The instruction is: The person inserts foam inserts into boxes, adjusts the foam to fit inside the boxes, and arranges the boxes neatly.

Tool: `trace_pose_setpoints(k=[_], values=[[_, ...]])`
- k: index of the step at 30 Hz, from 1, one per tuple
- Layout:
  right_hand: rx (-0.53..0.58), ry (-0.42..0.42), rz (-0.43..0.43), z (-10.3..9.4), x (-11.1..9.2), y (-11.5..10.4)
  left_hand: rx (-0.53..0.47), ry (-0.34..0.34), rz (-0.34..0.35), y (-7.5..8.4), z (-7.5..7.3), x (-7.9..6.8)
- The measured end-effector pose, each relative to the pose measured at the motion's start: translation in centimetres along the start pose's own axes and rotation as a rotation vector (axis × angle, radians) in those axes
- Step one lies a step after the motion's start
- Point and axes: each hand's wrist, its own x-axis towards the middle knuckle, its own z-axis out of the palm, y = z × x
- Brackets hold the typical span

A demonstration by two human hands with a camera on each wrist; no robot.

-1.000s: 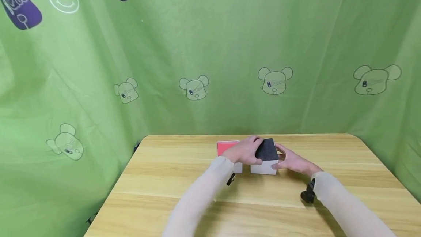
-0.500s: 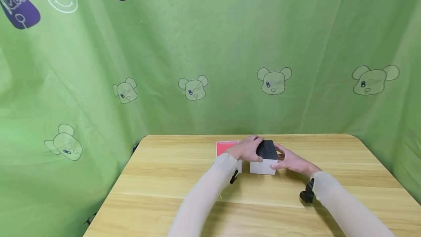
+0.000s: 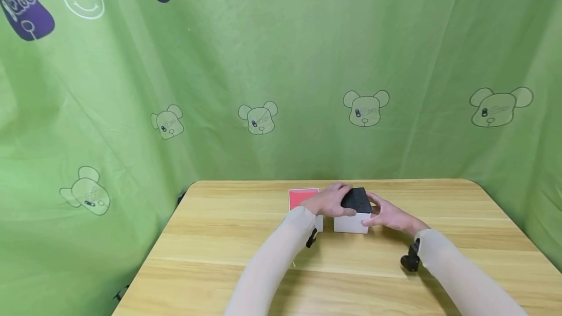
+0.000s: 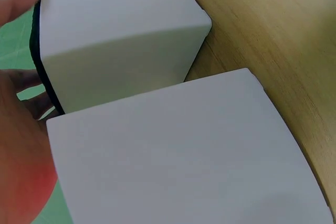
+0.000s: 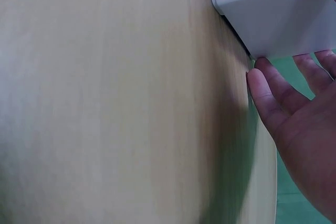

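Observation:
A white box (image 3: 351, 224) with a black lid (image 3: 359, 200) on top stands near the far edge of the table. My left hand (image 3: 329, 201) reaches over the lid from the left and holds its edges, thumb at the front and fingers toward the back. On the right side, my right hand (image 3: 391, 216) grips the box between a thumb at the front corner and fingers behind. Left of it, partly hidden by my left wrist, is a second white box (image 3: 300, 196), red within its white rim. In the left wrist view this second box (image 4: 178, 156) fills the foreground.
The wooden table (image 3: 210, 238) carries both boxes, with a narrow gap between them. A green curtain (image 3: 307, 62) printed with bear heads hangs behind the table. Small black devices (image 3: 410, 260) are strapped to my wrists.
The black lid has come down slightly onto the white box. My left forearm has shifted a little to the right, and its thumb has slid along the front edge. My right hand stays nearly still.

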Motion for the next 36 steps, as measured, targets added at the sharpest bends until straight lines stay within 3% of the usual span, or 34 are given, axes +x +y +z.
trace_pose_setpoints(k=[10,17,23,36], values=[[-0.058,-0.001,0.020,-0.2,0.0,-0.2,0.032,-0.002,-0.011,0.1,0.0,-0.2],[-0.067,0.015,0.022,-0.1,-0.1,-0.2,0.071,0.006,0.016,-0.2,0.5,0.0],[-0.069,0.008,0.003,-0.1,-0.1,-0.2,0.113,0.027,0.061,0.1,0.5,0.2],[-0.073,0.007,0.004,-0.2,-0.1,-0.1,0.115,0.016,0.052,1.0,0.2,0.3]])
